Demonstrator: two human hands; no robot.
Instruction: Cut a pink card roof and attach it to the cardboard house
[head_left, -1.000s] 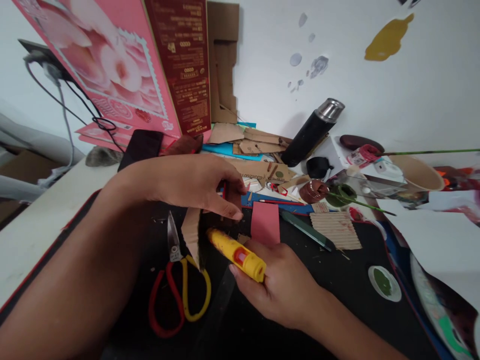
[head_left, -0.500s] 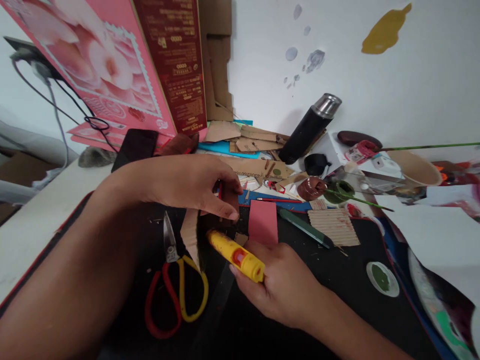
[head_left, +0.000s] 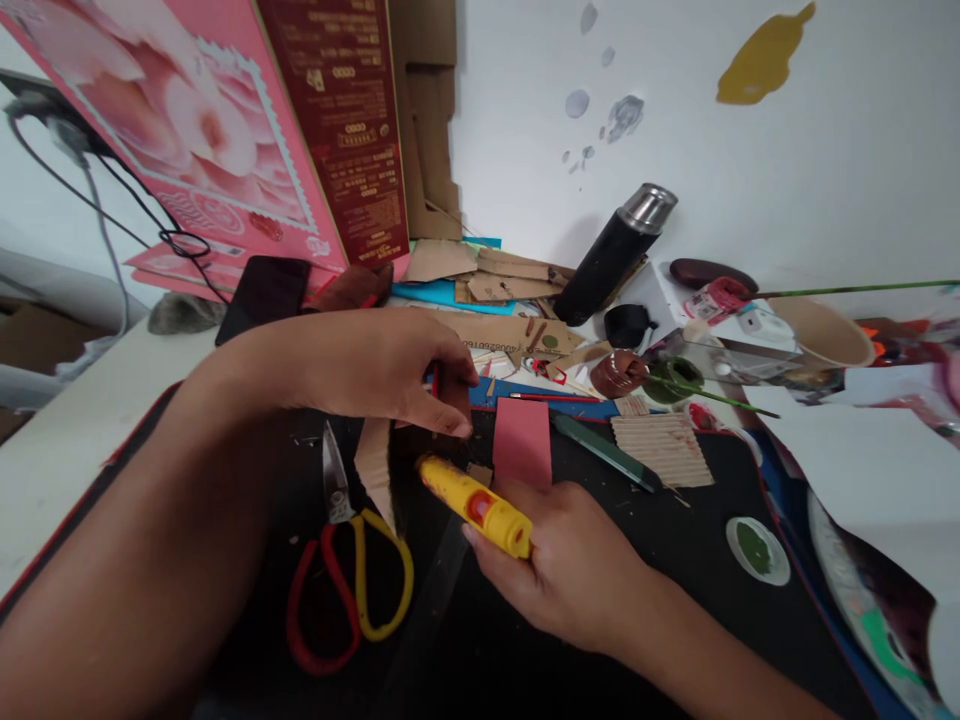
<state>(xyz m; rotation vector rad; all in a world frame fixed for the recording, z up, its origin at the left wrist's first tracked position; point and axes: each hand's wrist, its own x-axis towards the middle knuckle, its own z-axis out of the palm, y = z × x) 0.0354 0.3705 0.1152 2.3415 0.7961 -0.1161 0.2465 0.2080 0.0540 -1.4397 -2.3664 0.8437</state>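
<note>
My right hand [head_left: 574, 560] is wrapped around a yellow hot glue gun [head_left: 476, 505], its nozzle end pointing up and left, just below my left hand. Reaching in from the left, my left hand [head_left: 397, 375] has its thumb and fingers curled around a brown piece of cardboard [head_left: 454, 392]; part of that piece is hidden behind the thumb and fingers. Left of the glue gun's tip stands a bent cardboard strip [head_left: 376, 470] with a dark edge. Scissors [head_left: 341, 530] with one red and one yellow handle lie beside it on the black mat [head_left: 487, 660].
Beyond my right hand lie a pink paper piece [head_left: 523, 440], a green utility knife [head_left: 607, 452] and corrugated cardboard [head_left: 661, 450]. A lid with green paint [head_left: 757, 550] sits at right. A black thermos [head_left: 615, 255], paint jars [head_left: 619, 374] and a pink box [head_left: 202, 120] stand behind.
The glue gun has shifted slightly right, away from the cardboard strip. My left hand keeps its hold on the brown piece. The whole view has shifted a little.
</note>
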